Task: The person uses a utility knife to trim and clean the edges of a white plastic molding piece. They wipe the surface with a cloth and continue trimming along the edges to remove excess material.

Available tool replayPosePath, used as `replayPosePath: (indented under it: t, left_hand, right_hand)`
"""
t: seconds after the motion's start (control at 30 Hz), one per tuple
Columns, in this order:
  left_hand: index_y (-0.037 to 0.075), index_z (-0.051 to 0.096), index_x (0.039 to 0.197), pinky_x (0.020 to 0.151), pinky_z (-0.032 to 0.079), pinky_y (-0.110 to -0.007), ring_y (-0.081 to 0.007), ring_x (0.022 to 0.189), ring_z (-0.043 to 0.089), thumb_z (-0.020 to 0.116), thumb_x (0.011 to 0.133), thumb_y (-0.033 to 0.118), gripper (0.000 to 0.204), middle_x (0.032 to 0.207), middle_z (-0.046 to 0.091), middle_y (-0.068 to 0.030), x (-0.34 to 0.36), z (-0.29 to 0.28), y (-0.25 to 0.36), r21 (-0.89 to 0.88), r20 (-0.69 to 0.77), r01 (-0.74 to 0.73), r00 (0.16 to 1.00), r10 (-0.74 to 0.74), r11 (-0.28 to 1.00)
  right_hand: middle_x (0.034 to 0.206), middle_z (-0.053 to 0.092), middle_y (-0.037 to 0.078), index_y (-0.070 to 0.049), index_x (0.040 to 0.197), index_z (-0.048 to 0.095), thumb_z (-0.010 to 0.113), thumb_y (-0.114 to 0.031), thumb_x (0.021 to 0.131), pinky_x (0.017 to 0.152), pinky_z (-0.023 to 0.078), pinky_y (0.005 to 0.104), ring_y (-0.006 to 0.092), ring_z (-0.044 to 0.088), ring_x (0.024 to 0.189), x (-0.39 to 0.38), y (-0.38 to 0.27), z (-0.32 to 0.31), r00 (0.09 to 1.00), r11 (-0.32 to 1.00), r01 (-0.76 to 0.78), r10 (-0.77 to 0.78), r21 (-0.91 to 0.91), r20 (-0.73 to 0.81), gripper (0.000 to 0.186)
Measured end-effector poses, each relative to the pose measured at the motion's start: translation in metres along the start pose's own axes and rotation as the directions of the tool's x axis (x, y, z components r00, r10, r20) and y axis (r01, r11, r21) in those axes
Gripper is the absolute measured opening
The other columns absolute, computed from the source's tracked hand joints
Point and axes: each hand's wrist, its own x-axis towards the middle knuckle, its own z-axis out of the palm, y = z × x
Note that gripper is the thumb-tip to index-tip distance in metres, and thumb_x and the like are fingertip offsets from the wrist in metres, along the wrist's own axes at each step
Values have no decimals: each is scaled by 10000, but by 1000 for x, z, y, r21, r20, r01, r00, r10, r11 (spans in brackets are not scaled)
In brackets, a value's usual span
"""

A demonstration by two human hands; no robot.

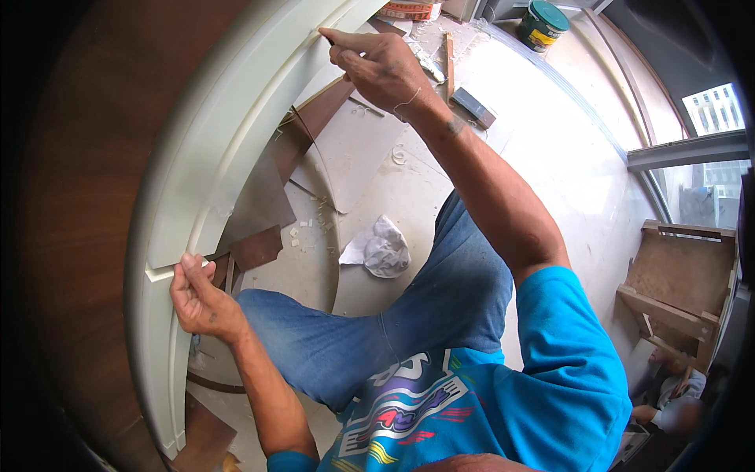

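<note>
A long pale greenish-white panel [185, 200] with a raised strip [236, 161] along it curves down the left side of the view. At a bright notch [160, 273] across the panel, my left hand [203, 303] is closed, thumb and forefinger pinched. A small white bit shows at those fingertips, too small to name. Higher up, my right hand [385, 69] lays its stretched forefinger against the strip. Its other fingers are curled, and a small dark object [328, 39] shows under the forefinger, its kind hidden.
A crumpled white cloth [381, 248] lies on the floor between brown board pieces [259, 206] and my knee. Shavings are scattered about. Farther off are a dark block [474, 108], a green-lidded bucket [543, 25] and a wooden frame [676, 283]. Another person [676, 393] is at lower right.
</note>
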Motion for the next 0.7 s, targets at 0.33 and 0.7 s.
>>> replayPosePath:
  t: [0.33, 0.7]
  left_hand:
    - [-115, 709, 1090, 687, 630, -284, -181, 723, 726, 741, 1019, 198, 323, 942, 775, -209, 1, -1, 4, 5, 3, 55, 998, -55, 998]
    - [-110, 711, 1112, 675, 611, -253, -170, 747, 727, 734, 1026, 211, 333, 950, 777, -204, 2, -2, 3, 14, 24, 55, 998, -56, 998]
  right_hand:
    - [912, 736, 66, 29, 1345, 693, 631, -183, 1025, 557, 495, 260, 122, 630, 673, 63, 48, -41, 937, 930, -96, 205, 354, -284, 389]
    - [887, 718, 52, 36, 1295, 718, 618, -185, 1028, 575, 502, 267, 117, 628, 690, 66, 57, -42, 967, 958, -25, 96, 286, -237, 361]
